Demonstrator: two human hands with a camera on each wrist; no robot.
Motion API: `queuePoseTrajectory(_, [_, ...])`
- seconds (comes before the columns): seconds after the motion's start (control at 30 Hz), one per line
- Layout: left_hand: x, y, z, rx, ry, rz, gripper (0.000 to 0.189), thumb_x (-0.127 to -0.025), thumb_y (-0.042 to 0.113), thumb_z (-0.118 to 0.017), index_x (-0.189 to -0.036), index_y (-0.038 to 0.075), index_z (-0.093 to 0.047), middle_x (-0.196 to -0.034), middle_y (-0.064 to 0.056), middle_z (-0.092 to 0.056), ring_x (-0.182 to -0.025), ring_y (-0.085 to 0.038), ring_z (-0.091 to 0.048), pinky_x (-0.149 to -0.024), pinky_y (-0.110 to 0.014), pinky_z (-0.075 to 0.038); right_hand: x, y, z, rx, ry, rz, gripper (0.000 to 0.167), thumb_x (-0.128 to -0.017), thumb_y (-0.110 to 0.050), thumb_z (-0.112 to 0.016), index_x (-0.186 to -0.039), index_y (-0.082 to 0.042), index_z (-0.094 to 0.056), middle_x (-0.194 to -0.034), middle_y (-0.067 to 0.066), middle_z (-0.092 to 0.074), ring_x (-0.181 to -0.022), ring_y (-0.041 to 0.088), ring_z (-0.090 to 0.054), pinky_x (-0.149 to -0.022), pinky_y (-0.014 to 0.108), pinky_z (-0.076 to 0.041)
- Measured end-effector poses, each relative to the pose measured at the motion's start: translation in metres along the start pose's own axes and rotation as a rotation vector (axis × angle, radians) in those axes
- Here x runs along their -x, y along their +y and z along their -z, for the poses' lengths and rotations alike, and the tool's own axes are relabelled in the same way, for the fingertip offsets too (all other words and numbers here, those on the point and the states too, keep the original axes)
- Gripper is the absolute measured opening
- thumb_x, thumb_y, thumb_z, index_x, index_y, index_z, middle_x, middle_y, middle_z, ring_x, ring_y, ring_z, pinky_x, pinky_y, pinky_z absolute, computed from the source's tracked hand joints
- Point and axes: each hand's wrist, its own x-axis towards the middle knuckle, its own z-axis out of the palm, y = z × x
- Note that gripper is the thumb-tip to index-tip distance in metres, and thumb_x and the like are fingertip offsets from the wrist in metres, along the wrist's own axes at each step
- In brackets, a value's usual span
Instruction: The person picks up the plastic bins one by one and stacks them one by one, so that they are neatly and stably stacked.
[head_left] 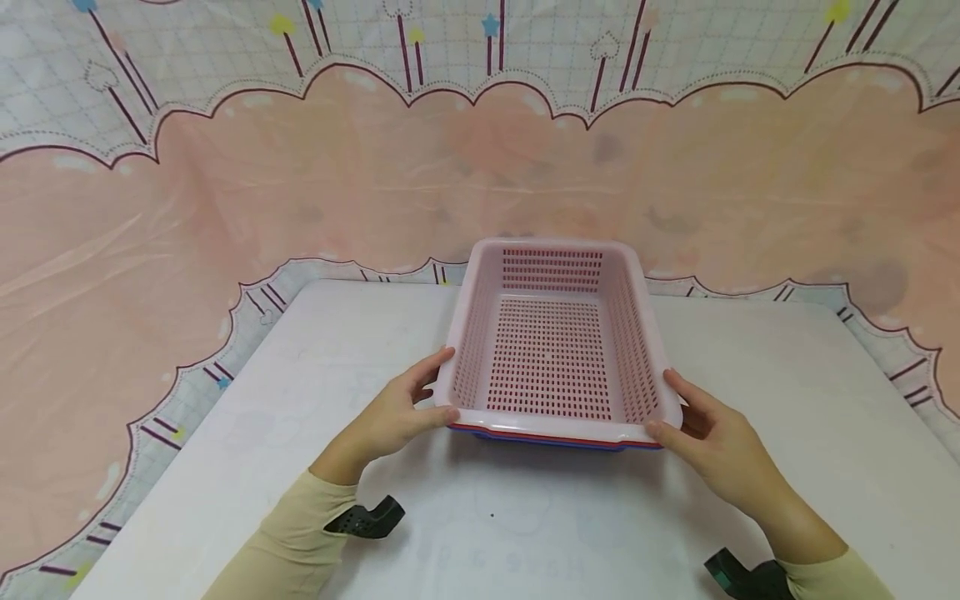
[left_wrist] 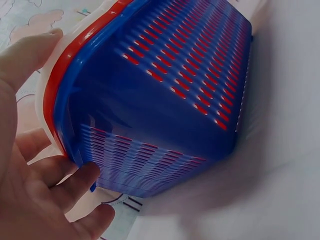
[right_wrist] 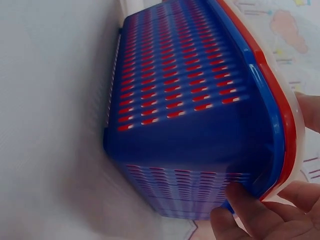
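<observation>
Three nested plastic baskets with slotted walls stand in a stack. The pale pink basket point(head_left: 551, 425) is on top, its inside bare. Beneath its rim shows the edge of a red basket point(left_wrist: 61, 65). Outermost and lowest is a blue basket point(left_wrist: 115, 110), with red visible through its slots. At the near left corner my left hand point(head_left: 393, 417) grips the rims, thumb on the pink edge and fingers under the blue lip. My right hand point(head_left: 723, 450) holds the near right corner likewise, its fingertips point(right_wrist: 240, 200) against the blue wall.
The baskets are on a white table point(head_left: 337, 350), their far end near its back edge. A pink and white patterned cloth point(head_left: 375, 192) hangs behind and around it. Dark wrist devices point(head_left: 367, 518) sit at both sleeve cuffs.
</observation>
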Motion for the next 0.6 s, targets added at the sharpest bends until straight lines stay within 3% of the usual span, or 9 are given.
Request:
queuePoseTrajectory(0.13, [0.000, 0.003, -0.006, -0.029, -0.002, 0.011, 0.078, -0.089, 0.016, -0.072, -0.155, 0.000, -0.033, -0.157, -0.021, -0.032, -0.140, -0.039, -0.037, -0.112, -0.055, -0.032, 0.004, 0.004, 0.006, 0.036, 0.010, -0.003, 0.074, -0.092, -0.018, -0.075, -0.151, 0.004, -0.037, -0.136, 0.030, -0.054, -0.107, 0.017, -0.065, -0.076, 0.013, -0.051])
queuePoseTrajectory(0.27, [-0.001, 0.004, -0.012, -0.050, 0.009, 0.006, 0.075, -0.090, 0.018, -0.070, -0.154, 0.002, -0.036, -0.158, -0.018, -0.033, -0.140, -0.037, -0.038, -0.112, -0.055, -0.032, 0.007, 0.006, 0.010, 0.030, 0.014, -0.002, 0.074, -0.091, -0.016, -0.076, -0.151, 0.005, -0.037, -0.136, 0.030, -0.054, -0.100, -0.006, -0.058, -0.075, 0.012, -0.051])
queuePoseTrajectory(0.6, [-0.003, 0.006, -0.014, -0.112, 0.019, 0.024, 0.076, -0.090, 0.025, -0.072, -0.155, 0.007, -0.037, -0.159, -0.014, -0.034, -0.140, -0.035, -0.038, -0.110, -0.055, -0.033, 0.011, 0.007, 0.009, -0.039, 0.016, -0.027, 0.074, -0.092, -0.012, -0.074, -0.152, 0.004, -0.035, -0.132, 0.031, -0.056, -0.098, -0.005, -0.061, -0.074, 0.015, -0.053])
